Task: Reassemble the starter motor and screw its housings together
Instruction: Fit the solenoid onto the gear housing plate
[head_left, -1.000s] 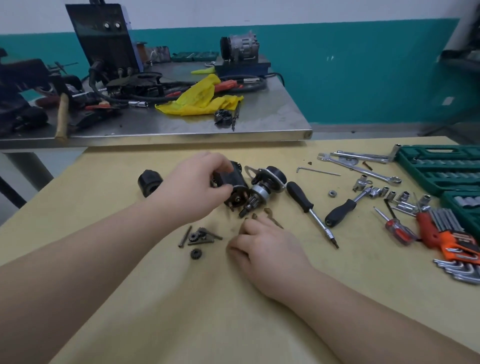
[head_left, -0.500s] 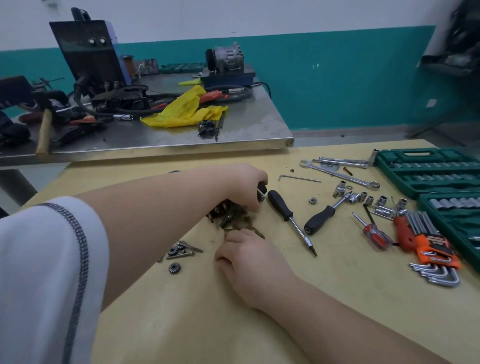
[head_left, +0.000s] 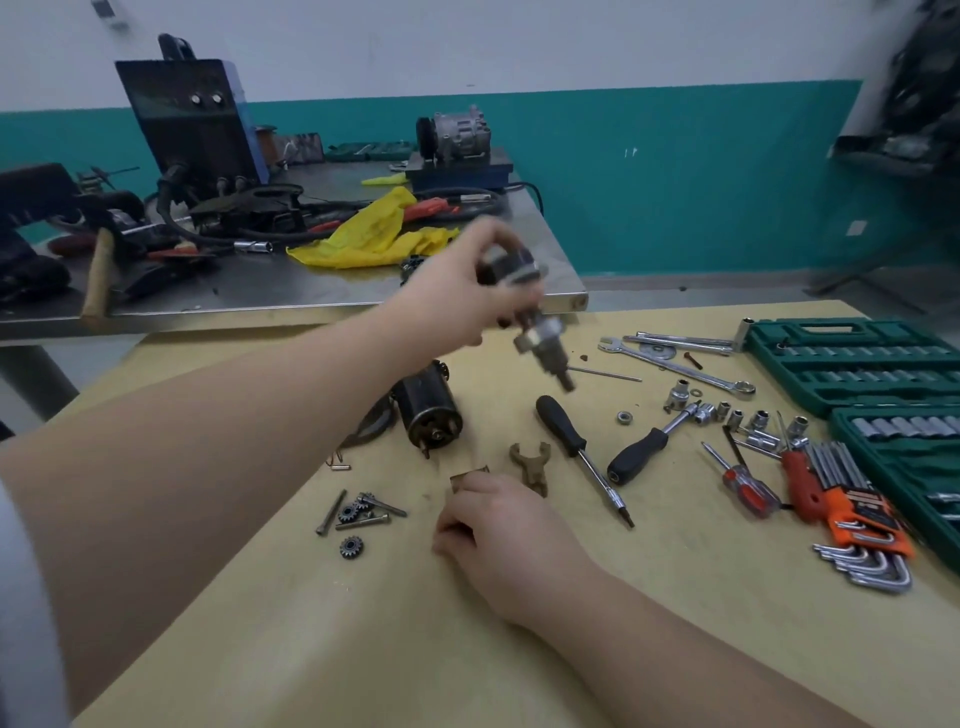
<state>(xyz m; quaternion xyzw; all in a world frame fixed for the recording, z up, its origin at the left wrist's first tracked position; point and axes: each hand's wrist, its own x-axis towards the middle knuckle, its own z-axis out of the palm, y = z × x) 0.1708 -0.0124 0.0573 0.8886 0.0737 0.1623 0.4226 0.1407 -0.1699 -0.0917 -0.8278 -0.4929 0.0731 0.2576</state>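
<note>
My left hand (head_left: 457, 291) grips the drive assembly (head_left: 537, 332), a dark round plate with a metal pinion shaft pointing down to the right, lifted above the table and blurred by motion. Below it the black cylindrical motor body (head_left: 428, 410) lies on the yellow table (head_left: 363, 649). My right hand (head_left: 498, 530) rests on the table with curled fingers on a small brown piece (head_left: 467, 477). A brown fork lever (head_left: 531, 462) lies just right of that hand. Small gears (head_left: 351, 545) and long bolts (head_left: 331, 512) lie to the left.
A black-handled screwdriver (head_left: 563, 428) and a ratchet driver (head_left: 641, 452) lie to the right, with sockets, spanners (head_left: 675, 364), hex keys (head_left: 857, 535) and green socket cases (head_left: 852, 364). A steel bench (head_left: 311, 296) with a yellow rag and machines stands behind.
My left hand has lifted the drive assembly off the table and up to the right. The motor body now lies uncovered. My right hand has stayed in place on the table.
</note>
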